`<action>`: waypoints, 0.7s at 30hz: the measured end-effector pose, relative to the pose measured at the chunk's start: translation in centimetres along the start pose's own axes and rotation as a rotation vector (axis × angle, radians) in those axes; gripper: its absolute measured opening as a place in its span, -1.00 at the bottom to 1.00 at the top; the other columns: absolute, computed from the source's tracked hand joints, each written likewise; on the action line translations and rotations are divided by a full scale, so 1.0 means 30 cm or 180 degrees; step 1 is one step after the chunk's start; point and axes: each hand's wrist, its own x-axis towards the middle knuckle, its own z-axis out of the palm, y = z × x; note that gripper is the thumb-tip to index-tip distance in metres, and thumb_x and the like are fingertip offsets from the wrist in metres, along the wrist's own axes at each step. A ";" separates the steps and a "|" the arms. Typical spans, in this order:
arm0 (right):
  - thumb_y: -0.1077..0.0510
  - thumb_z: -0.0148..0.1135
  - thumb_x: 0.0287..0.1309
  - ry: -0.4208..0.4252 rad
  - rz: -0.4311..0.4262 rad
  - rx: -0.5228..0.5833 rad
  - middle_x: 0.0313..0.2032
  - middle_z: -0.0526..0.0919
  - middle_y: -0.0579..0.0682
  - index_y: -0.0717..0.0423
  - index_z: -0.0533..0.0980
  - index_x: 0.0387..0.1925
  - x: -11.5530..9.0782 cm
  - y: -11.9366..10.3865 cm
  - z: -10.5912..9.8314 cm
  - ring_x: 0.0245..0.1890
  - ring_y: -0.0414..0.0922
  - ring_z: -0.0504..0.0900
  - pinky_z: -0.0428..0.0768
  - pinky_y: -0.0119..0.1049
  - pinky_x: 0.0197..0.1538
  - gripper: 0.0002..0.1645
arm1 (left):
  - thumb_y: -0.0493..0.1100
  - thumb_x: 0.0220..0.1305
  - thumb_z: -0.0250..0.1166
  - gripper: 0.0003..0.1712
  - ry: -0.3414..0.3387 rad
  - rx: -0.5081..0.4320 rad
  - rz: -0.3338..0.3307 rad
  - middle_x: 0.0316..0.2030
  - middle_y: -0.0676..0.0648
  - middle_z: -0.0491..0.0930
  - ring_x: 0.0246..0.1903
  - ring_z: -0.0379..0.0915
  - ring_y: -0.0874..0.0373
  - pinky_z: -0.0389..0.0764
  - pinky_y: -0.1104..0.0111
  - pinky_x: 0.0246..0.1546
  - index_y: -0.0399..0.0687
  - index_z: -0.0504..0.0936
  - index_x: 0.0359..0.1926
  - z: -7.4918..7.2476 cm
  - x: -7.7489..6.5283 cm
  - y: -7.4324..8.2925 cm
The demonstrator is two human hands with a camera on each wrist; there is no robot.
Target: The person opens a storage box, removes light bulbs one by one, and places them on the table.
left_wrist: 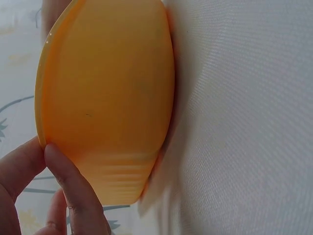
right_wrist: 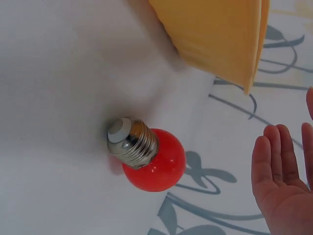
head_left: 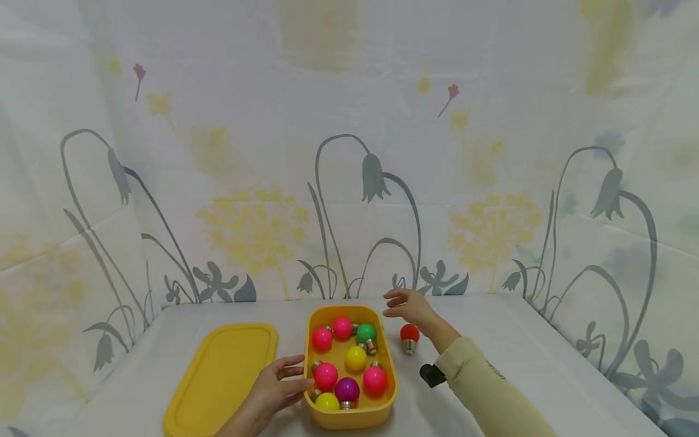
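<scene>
A yellow plastic box (head_left: 349, 420) stands on the table with several small coloured light bulbs inside, among them a green bulb (head_left: 366, 333), a purple bulb (head_left: 347, 389) and a yellow bulb (head_left: 356, 358). At its left wall, my left hand (head_left: 276, 385) pinches the rim between thumb and fingers; the left wrist view shows fingertips on the box's edge (left_wrist: 41, 117). My right hand (head_left: 417, 311) is in the air beyond the box's far right corner, fingers extended and holding nothing. Nearest to it, a red bulb (right_wrist: 157, 164) with a silver screw base lies on the table.
Left of the box lies a flat yellow lid (head_left: 224, 376). A white cloth covers the table (head_left: 469, 321). Behind it hangs a pale curtain (head_left: 349, 91) printed with grey and yellow flowers. A black object (head_left: 432, 375) shows at the right wrist.
</scene>
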 end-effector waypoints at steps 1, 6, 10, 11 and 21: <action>0.28 0.35 0.00 -0.0011 -0.0018 0.0014 -0.17 0.59 0.14 0.22 0.53 -0.05 0.001 -0.005 0.003 -0.15 0.04 0.53 0.48 0.03 0.03 -0.60 | -0.27 0.00 0.44 -0.29 -0.0004 -0.0002 0.0006 -0.11 -0.25 0.48 -0.31 0.50 0.09 0.62 0.22 -0.23 -0.31 0.38 0.19 0.000 0.000 0.000; 0.28 0.36 -0.01 -0.0079 -0.0097 -0.0020 -0.21 0.60 0.09 0.24 0.53 -0.06 0.003 -0.033 0.016 -0.19 0.01 0.53 0.50 0.02 0.00 -0.59 | -0.26 0.00 0.44 -0.29 -0.0010 0.0009 0.0018 -0.12 -0.24 0.48 -0.31 0.49 0.09 0.62 0.23 -0.24 -0.30 0.38 0.19 -0.001 0.004 -0.004; 0.29 0.34 -0.01 -0.0091 -0.0110 -0.0077 -0.21 0.60 0.09 0.21 0.54 -0.07 0.008 -0.060 0.034 -0.20 0.00 0.54 0.50 0.02 0.01 -0.61 | -0.26 -0.01 0.45 -0.28 -0.0006 0.0017 0.0006 -0.11 -0.25 0.48 -0.31 0.48 0.08 0.62 0.22 -0.24 -0.30 0.38 0.19 -0.003 0.008 -0.005; 0.29 0.34 0.00 -0.0090 -0.0118 -0.0087 -0.21 0.60 0.09 0.21 0.54 -0.07 0.010 -0.065 0.040 -0.20 0.00 0.55 0.50 0.02 0.01 -0.62 | -0.26 -0.01 0.45 -0.28 -0.0006 0.0017 0.0007 -0.11 -0.25 0.48 -0.31 0.48 0.08 0.62 0.22 -0.24 -0.30 0.38 0.19 -0.003 0.008 -0.005; 0.33 0.34 -0.02 -0.0260 -0.0176 0.0099 -0.21 0.60 0.12 0.24 0.55 -0.09 0.029 -0.085 0.109 -0.19 -0.01 0.54 0.49 -0.03 0.04 -0.62 | -0.26 -0.01 0.45 -0.28 -0.0030 -0.0018 0.0041 -0.11 -0.25 0.48 -0.31 0.49 0.09 0.62 0.22 -0.23 -0.32 0.37 0.19 -0.002 -0.004 -0.001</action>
